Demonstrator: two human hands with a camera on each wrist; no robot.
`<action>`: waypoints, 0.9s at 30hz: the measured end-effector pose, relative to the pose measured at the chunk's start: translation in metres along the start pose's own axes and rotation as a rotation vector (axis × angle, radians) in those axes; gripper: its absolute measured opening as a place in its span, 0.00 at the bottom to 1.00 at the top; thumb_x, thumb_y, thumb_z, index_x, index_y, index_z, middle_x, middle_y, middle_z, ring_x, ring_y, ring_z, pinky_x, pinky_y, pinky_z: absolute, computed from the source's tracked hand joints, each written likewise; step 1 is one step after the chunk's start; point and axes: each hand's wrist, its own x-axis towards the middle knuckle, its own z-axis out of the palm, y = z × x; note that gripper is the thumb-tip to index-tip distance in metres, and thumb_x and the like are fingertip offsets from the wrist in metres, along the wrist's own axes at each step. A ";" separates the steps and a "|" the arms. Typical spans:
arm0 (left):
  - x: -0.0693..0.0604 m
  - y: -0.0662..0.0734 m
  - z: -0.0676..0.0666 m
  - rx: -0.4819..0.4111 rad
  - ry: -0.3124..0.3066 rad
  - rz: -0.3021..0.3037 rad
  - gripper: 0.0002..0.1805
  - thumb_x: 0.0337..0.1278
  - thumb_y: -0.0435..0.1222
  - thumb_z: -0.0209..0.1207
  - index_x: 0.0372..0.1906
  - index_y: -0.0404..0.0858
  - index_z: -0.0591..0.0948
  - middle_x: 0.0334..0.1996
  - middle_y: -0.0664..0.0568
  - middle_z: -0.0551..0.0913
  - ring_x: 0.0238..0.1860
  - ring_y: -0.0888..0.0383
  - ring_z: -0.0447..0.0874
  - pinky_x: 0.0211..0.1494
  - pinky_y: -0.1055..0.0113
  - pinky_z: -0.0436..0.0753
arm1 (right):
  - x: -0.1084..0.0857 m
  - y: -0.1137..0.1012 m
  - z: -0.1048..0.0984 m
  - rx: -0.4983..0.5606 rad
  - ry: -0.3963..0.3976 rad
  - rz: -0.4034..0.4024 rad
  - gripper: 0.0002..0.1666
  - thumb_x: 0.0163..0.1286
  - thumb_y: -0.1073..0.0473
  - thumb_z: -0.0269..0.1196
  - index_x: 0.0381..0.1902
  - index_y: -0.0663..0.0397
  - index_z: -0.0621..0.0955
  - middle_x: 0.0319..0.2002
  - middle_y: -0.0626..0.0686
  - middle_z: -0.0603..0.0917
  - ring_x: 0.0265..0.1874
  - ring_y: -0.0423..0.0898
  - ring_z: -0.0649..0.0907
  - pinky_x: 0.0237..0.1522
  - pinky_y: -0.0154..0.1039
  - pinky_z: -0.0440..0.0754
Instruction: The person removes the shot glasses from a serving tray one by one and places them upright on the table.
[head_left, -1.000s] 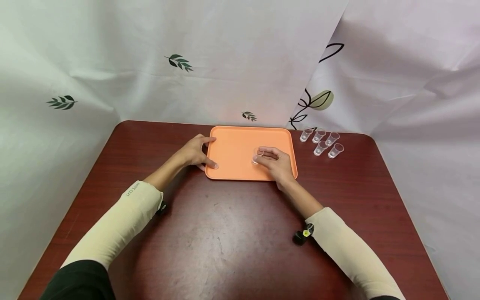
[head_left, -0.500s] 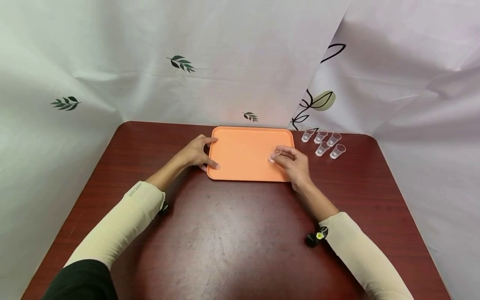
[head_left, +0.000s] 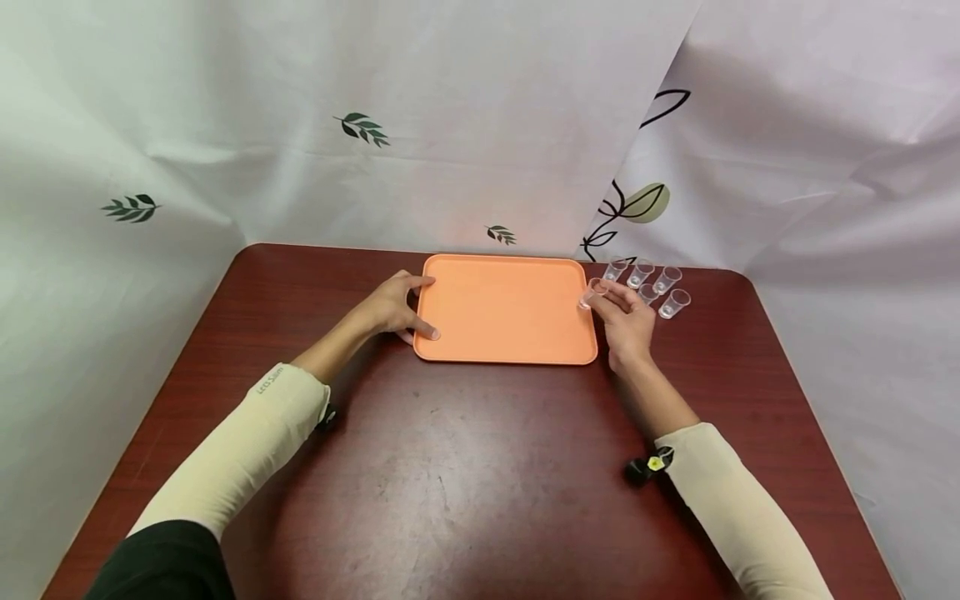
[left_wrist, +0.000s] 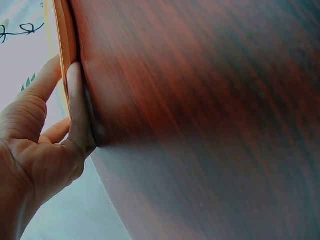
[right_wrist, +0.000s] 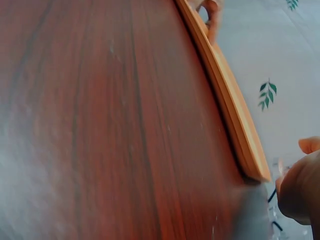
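Note:
An orange tray (head_left: 506, 312) lies on the dark wooden table near its far edge. My left hand (head_left: 390, 304) grips the tray's left end, with thumb and a fingertip over the rim; in the left wrist view that hand (left_wrist: 55, 135) has the tray edge between its fingers. In my right hand (head_left: 628, 327) a small clear plastic cup (head_left: 591, 293) is pinched between thumb and fingers, above the tray's right rim. Several matching clear cups (head_left: 675, 303) stand close together just beyond the right hand, which partly hides one. The right wrist view shows that cup only faintly.
The dark wooden table (head_left: 435, 467) reaches toward me in front of the tray. White cloth (head_left: 420, 183) with leaf prints hangs right behind the table's far edge and along both sides.
My right hand has moved right with the cup, from over the middle of the tray to its right rim, near the standing cups. The left hand keeps its grip on the tray.

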 end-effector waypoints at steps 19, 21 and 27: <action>-0.002 0.001 0.000 -0.012 0.000 0.000 0.63 0.50 0.28 0.87 0.91 0.41 0.65 0.74 0.36 0.64 0.38 0.46 0.88 0.33 0.58 0.99 | 0.014 0.007 -0.015 -0.033 0.178 0.026 0.31 0.72 0.70 0.76 0.72 0.60 0.87 0.68 0.60 0.89 0.59 0.36 0.88 0.67 0.29 0.89; -0.002 0.001 0.000 -0.011 -0.002 0.000 0.63 0.50 0.28 0.87 0.91 0.41 0.64 0.74 0.36 0.64 0.38 0.46 0.88 0.33 0.58 0.99 | 0.015 0.008 -0.015 -0.036 0.188 0.033 0.30 0.71 0.69 0.76 0.71 0.60 0.87 0.67 0.59 0.90 0.60 0.36 0.88 0.68 0.29 0.89; -0.001 0.001 0.000 -0.012 -0.012 -0.003 0.63 0.52 0.29 0.87 0.91 0.42 0.64 0.75 0.36 0.64 0.38 0.46 0.88 0.34 0.57 0.99 | 0.015 0.009 -0.015 -0.048 0.211 0.048 0.31 0.71 0.68 0.78 0.71 0.59 0.88 0.70 0.61 0.89 0.61 0.38 0.88 0.70 0.31 0.89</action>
